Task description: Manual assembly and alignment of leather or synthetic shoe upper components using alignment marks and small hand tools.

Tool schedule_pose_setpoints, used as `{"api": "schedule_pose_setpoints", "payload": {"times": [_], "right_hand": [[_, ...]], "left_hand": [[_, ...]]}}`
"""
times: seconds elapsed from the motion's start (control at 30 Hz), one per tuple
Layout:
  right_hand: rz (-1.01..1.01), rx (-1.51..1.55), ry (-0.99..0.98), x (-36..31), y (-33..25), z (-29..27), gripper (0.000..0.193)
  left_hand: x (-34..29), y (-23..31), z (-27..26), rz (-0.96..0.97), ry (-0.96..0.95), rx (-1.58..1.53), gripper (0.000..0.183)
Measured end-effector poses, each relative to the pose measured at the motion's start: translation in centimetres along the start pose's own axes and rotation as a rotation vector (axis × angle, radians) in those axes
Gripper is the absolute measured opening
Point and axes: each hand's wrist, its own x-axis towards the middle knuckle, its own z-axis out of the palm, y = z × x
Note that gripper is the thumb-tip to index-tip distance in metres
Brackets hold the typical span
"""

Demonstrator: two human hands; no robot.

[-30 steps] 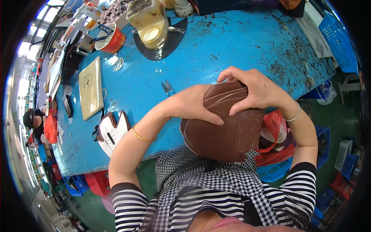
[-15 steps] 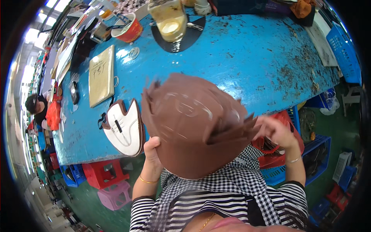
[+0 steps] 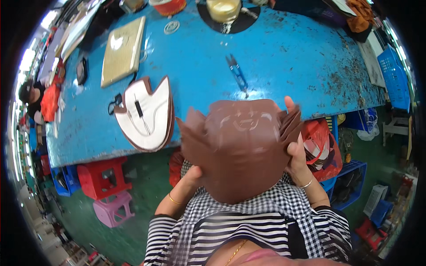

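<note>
A stack of brown leather pieces, several layers fanned at both side edges, is held up over my lap at the table's near edge. My left hand grips its lower left side, thumb in front and the other fingers hidden behind. On the right edge my right hand closes round the fanned layers, thumb in front and a fingertip showing above. Beyond the stack lie blue thread snips. Left of it sits a pile of brown pieces with a white top face, beside black-handled scissors.
The blue table carries a tan notebook, a coiled ring and a glue pot on a black mat. Stools, a red one and a pink one, stand below left. A red bag hangs right.
The brown stack has turned, and its layers now fan out on both sides. My right hand has come from open beside the stack to gripping its edge. The snips have come into sight.
</note>
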Motion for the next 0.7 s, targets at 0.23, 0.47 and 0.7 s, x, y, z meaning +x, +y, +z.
{"api": "schedule_pose_setpoints", "payload": {"times": [0.23, 0.47, 0.7], "right_hand": [[0.149, 0.19, 0.041, -0.8, 1.5, -0.1, 0.109], [0.13, 0.42, -0.302, 0.1, 2.8, -2.7, 0.049], [0.17, 0.426, -0.292, -0.6, 2.2, -2.8, 0.029]], "left_hand": [[-0.6, -2.9, -3.5, 0.033, 0.054, 0.065, 0.12], [1.9, 0.7, -0.9, 0.292, -0.039, -0.326, 0.12], [0.0, -2.5, -6.4, 0.177, -0.436, -0.327, 0.123]]}}
